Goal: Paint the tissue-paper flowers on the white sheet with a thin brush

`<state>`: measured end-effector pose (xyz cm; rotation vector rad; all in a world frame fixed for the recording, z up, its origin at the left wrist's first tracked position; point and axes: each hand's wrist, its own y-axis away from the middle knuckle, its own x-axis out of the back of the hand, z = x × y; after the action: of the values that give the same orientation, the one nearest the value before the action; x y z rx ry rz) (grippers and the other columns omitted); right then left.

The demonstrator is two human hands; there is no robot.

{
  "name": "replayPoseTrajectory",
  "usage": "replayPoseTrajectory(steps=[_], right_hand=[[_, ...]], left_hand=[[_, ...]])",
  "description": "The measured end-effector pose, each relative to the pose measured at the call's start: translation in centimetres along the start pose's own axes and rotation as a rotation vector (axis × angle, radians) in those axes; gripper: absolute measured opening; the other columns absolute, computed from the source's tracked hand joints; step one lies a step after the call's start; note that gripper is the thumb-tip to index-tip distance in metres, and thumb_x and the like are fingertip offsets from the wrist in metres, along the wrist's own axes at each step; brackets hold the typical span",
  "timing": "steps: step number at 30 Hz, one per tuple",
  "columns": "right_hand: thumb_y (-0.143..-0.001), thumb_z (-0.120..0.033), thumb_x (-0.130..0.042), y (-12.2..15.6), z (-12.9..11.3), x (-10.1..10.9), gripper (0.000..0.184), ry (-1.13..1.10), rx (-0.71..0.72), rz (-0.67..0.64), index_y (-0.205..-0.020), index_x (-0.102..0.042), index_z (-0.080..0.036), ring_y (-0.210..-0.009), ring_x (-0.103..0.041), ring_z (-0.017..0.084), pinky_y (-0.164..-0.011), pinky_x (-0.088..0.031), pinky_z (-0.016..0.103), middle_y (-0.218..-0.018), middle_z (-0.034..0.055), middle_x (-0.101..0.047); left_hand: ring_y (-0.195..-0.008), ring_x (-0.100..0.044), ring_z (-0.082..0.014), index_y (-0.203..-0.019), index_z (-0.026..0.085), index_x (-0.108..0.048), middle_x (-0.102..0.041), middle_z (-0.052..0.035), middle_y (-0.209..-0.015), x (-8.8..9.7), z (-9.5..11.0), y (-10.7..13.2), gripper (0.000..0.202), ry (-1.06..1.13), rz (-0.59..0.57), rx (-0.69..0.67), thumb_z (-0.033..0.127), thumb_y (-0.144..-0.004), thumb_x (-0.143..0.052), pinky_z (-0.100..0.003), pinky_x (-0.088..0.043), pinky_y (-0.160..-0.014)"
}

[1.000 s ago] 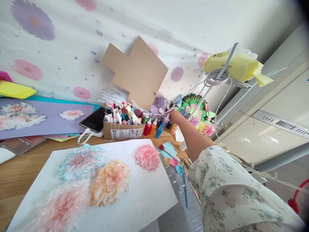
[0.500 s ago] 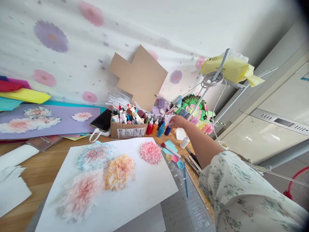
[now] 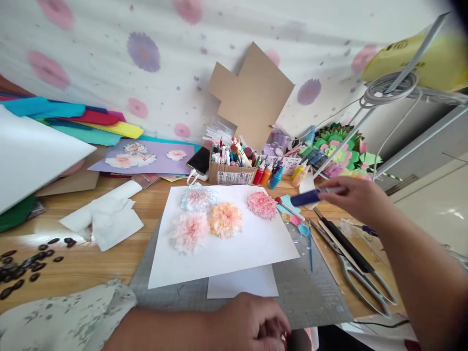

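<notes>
My right hand (image 3: pixel 360 197) hovers over the right side of the wooden table (image 3: pixel 95 263), its fingers closed on a small dark blue paint bottle (image 3: pixel 310 196) held sideways with the tip pointing left. Below it lie grey scissors (image 3: pixel 361 280) and a black-handled tool (image 3: pixel 345 241). At the bottom edge my left hand (image 3: pixel 252 324) rests near the front of the grey cutting mat (image 3: pixel 307 292), fingers curled; what they hold is hidden. A white sheet (image 3: pixel 226 253) on the mat carries several fluffy paper flowers (image 3: pixel 224 218) in blue, pink and orange.
A cardboard box of pens and markers (image 3: pixel 232 168) stands behind the sheet with paint bottles (image 3: pixel 266 174) beside it. A phone (image 3: pixel 199 161), purple card (image 3: pixel 146 163), coloured paper stacks (image 3: pixel 73 119), tissues (image 3: pixel 106 219), dark beads (image 3: pixel 22 265), green paper flowers (image 3: pixel 338 146) and a lamp arm (image 3: pixel 365 122) surround the mat.
My right hand pulled back from the paint bottles toward me, now carrying a dark blue bottle. The view dropped and widened, so my left hand and the table's left side came into sight.
</notes>
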<state>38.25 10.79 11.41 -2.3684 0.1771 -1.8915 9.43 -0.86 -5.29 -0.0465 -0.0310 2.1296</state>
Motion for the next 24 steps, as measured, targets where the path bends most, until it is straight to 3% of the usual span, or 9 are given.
replayPoseTrajectory(steps=[3, 5, 7, 10, 13, 15, 18, 21, 24], right_hand=[[-0.079, -0.066, -0.059, 7.2, -0.1, 0.5, 0.048, -0.163, 0.151, -0.071, -0.095, -0.067, -0.021, -0.067, -0.061, 0.017, -0.056, -0.052, 0.027, -0.082, 0.0062, -0.066], [-0.083, -0.053, -0.062, 10.9, -1.1, 0.2, 0.031, -0.280, 0.291, -0.105, -0.091, -0.067, -0.023, -0.072, -0.064, 0.016, -0.059, -0.054, 0.023, -0.086, 0.0052, -0.067], [-0.086, -0.039, -0.064, 13.4, -2.8, -0.7, 0.015, -0.371, 0.402, -0.174, -0.095, -0.065, -0.026, -0.074, -0.064, 0.012, -0.062, -0.053, 0.018, -0.088, 0.0019, -0.066], [-0.087, -0.029, -0.063, 15.1, -5.9, -2.3, 0.011, -0.509, 0.457, -0.278, -0.098, -0.063, -0.025, -0.073, -0.062, 0.009, -0.064, -0.050, 0.016, -0.086, 0.0003, -0.065], [-0.085, -0.024, -0.065, 15.6, -8.1, -4.0, 0.010, -0.588, 0.470, -0.308, -0.094, -0.063, -0.021, -0.074, -0.062, 0.010, -0.064, -0.048, 0.017, -0.085, 0.0019, -0.064], [-0.086, -0.034, -0.066, 15.1, -8.0, -4.7, 0.022, -0.679, 0.481, -0.256, -0.101, -0.061, -0.019, -0.078, -0.063, 0.011, -0.067, -0.049, 0.017, -0.090, 0.0038, -0.065], [-0.087, -0.060, -0.055, 12.9, -4.9, -5.4, 0.045, -0.618, 0.497, -0.175, -0.105, -0.062, -0.019, -0.073, -0.062, 0.010, -0.066, -0.051, 0.019, -0.084, 0.0028, -0.065], [-0.098, -0.044, -0.046, 10.1, -0.2, -6.4, 0.035, -0.423, 0.329, -0.059, -0.091, -0.064, -0.015, -0.085, -0.060, 0.014, -0.079, -0.050, 0.029, -0.088, 0.0060, -0.063], [-0.095, -0.036, -0.054, 8.0, 2.3, -8.2, 0.024, -0.215, 0.255, -0.111, -0.098, -0.062, -0.014, -0.090, -0.060, 0.016, -0.083, -0.052, 0.036, -0.098, 0.0057, -0.062]], left_hand=[[-0.072, -0.058, -0.0139, -0.124, 0.022, -0.043, -0.058, -0.0111, -0.114, -0.2, 0.5, 0.2, 0.061, 0.109, 0.152, 0.043, 0.058, -0.079, -0.063, -0.024, -0.042, -0.059], [-0.087, -0.061, -0.0194, -0.130, 0.026, -0.036, -0.047, -0.0153, -0.131, -0.2, 1.0, 0.4, 0.074, 0.162, 0.184, 0.055, 0.066, -0.075, -0.064, -0.027, -0.045, -0.065], [-0.094, -0.061, -0.0231, -0.133, 0.028, -0.035, -0.044, -0.0159, -0.133, -0.3, 1.6, 0.5, 0.083, 0.205, 0.154, 0.075, 0.069, -0.069, -0.069, -0.029, -0.045, -0.068], [-0.097, -0.059, -0.0250, -0.133, 0.025, -0.039, -0.052, -0.0129, -0.121, -0.2, 2.5, 0.5, 0.089, 0.269, 0.056, 0.050, 0.069, -0.064, -0.074, -0.033, -0.044, -0.076], [-0.093, -0.056, -0.0243, -0.117, 0.018, -0.054, -0.058, -0.0078, -0.100, 0.1, 3.2, 0.3, 0.072, 0.227, 0.030, 0.015, 0.070, -0.069, -0.068, -0.034, -0.043, -0.082], [-0.080, -0.054, -0.0200, -0.102, 0.016, -0.059, -0.057, -0.0039, -0.086, 0.5, 3.2, 0.1, 0.064, 0.123, 0.042, 0.050, 0.071, -0.070, -0.067, -0.029, -0.041, -0.073], [-0.062, -0.042, -0.0127, -0.089, 0.016, -0.056, -0.049, 0.0018, -0.069, 1.1, 2.7, 0.0, 0.061, 0.022, 0.019, 0.101, 0.072, -0.067, -0.067, -0.024, -0.033, -0.058], [-0.057, -0.035, -0.0104, -0.085, 0.017, -0.053, -0.043, 0.0043, -0.062, 1.4, 2.4, 0.1, 0.062, 0.013, 0.004, 0.151, 0.075, -0.067, -0.065, -0.024, -0.026, -0.053], [-0.055, -0.031, -0.0093, -0.089, 0.017, -0.052, -0.041, 0.0047, -0.063, 1.3, 2.8, 0.5, 0.066, 0.097, 0.028, 0.258, 0.078, -0.066, -0.064, -0.024, -0.023, -0.052]])
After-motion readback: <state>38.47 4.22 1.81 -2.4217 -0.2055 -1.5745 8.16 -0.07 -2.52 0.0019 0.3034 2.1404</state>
